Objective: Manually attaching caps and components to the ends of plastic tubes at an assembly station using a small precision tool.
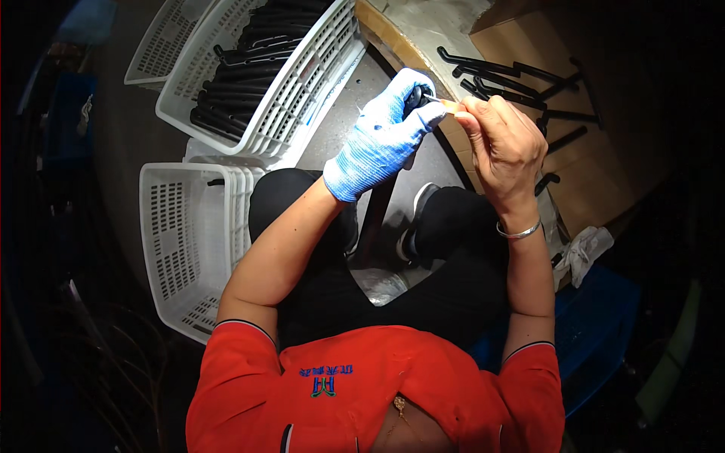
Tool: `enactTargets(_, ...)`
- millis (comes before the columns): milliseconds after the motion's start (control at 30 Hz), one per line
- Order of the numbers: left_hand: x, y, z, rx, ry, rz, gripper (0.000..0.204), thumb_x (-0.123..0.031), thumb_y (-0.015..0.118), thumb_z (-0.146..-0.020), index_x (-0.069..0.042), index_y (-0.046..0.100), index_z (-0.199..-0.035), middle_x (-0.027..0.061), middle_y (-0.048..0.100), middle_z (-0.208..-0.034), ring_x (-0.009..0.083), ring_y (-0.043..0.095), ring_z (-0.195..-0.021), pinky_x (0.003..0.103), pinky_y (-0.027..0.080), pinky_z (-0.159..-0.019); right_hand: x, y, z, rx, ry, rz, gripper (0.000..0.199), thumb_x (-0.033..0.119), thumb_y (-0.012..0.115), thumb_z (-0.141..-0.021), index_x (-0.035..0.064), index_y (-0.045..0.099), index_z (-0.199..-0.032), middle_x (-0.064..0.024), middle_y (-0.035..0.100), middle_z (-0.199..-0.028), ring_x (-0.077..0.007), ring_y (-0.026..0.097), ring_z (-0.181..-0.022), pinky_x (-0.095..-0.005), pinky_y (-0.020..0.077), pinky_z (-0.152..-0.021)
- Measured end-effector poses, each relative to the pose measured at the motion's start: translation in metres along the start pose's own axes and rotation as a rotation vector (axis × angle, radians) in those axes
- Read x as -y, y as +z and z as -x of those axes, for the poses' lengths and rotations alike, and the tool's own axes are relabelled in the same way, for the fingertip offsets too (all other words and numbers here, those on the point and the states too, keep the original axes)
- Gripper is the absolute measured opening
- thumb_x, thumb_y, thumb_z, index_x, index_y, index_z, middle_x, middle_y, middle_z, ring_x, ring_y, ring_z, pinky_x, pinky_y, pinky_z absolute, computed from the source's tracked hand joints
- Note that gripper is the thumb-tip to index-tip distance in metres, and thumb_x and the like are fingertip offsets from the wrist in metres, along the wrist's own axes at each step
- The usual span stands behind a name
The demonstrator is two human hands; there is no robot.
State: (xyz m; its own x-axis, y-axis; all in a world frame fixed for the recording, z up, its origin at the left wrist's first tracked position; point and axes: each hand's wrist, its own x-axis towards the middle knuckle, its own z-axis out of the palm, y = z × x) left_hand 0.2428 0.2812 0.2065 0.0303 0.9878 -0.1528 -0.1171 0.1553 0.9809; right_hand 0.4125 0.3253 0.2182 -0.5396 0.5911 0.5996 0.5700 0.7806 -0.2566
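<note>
Grasping is done by both hands: the left hand (377,140), in a blue-white glove, is closed around a black part (414,98), and the bare right hand (507,143) pinches a small tool (455,107) with an orange handle between thumb and fingers. The tip of this tool reaches to the black part, above the person's knees. Below the glove a dark bar (375,215) comes down; I cannot tell if it belongs to the same part.

At the upper left, a white basket (302,90) is filled with many black rods (245,83), lying close together. Behind it is another white basket (170,34). Nearer to the person stand nested white baskets (172,226), and one short black piece (216,182) shows at the inner wall. On the right, cardboard (596,185) carries several loose black rods (502,79), some crossing. Near it is a blue crate (600,321), its inside too dark to tell.
</note>
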Motion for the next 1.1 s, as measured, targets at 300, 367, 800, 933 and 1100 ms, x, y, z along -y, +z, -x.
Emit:
enactTargets(300,0.022,0.002,-0.010,-0.057,0.070,0.026,0.019,-0.019,0.056,-0.092,-0.004,0.050,-0.100,0.0037,0.056,-0.072,0.0102,0.062,-0.068,0.024,0.049,-0.056,-0.003,0.010,0.002,0.064,0.432,-0.222,0.020,0.021,0.051,-0.096,0.0035,0.062,-0.093,-0.0132,0.058,-0.071,-0.0219,0.054,-0.059,-0.0286,0.0414,-0.056)
enactTargets(367,0.031,-0.004,-0.017,-0.020,0.042,0.159,0.019,-0.018,0.056,-0.092,-0.003,0.050,-0.101,0.0045,0.058,-0.077,0.0108,0.063,-0.072,0.025,0.051,-0.058,-0.013,0.014,0.003,0.074,0.451,-0.218,0.020,0.021,0.052,-0.095,0.0034,0.062,-0.094,-0.0131,0.059,-0.072,-0.0219,0.055,-0.060,-0.0285,0.0418,-0.057)
enactTargets(800,0.021,-0.003,-0.010,0.051,0.053,0.204,0.021,-0.016,0.057,-0.092,-0.003,0.051,-0.107,0.0048,0.055,-0.088,0.0091,0.058,-0.074,0.023,0.051,-0.066,-0.003,0.008,0.002,0.049,0.247,-0.201,0.014,0.012,0.059,-0.089,0.0007,0.066,-0.095,-0.0117,0.063,-0.080,-0.0222,0.059,-0.064,-0.0272,0.0445,-0.061)
enactTargets(933,0.030,0.000,-0.014,0.006,0.215,0.162,0.023,-0.017,0.058,-0.092,-0.002,0.050,-0.108,0.0046,0.056,-0.089,0.0093,0.056,-0.074,0.023,0.049,-0.067,0.004,0.003,0.000,0.032,0.161,-0.187,0.012,0.012,0.063,-0.085,0.0012,0.066,-0.090,-0.0100,0.056,-0.069,-0.0214,0.052,-0.056,-0.0291,0.0402,-0.054)
enactTargets(1100,0.030,-0.001,-0.012,0.006,0.362,0.007,0.023,-0.017,0.057,-0.093,0.000,0.051,-0.108,0.0057,0.054,-0.091,0.0108,0.056,-0.076,0.024,0.048,-0.068,0.003,0.006,0.000,-0.004,0.140,-0.167,0.012,0.014,0.066,-0.084,0.0025,0.066,-0.088,-0.0089,0.052,-0.066,-0.0218,0.048,-0.053,-0.0309,0.0377,-0.051)
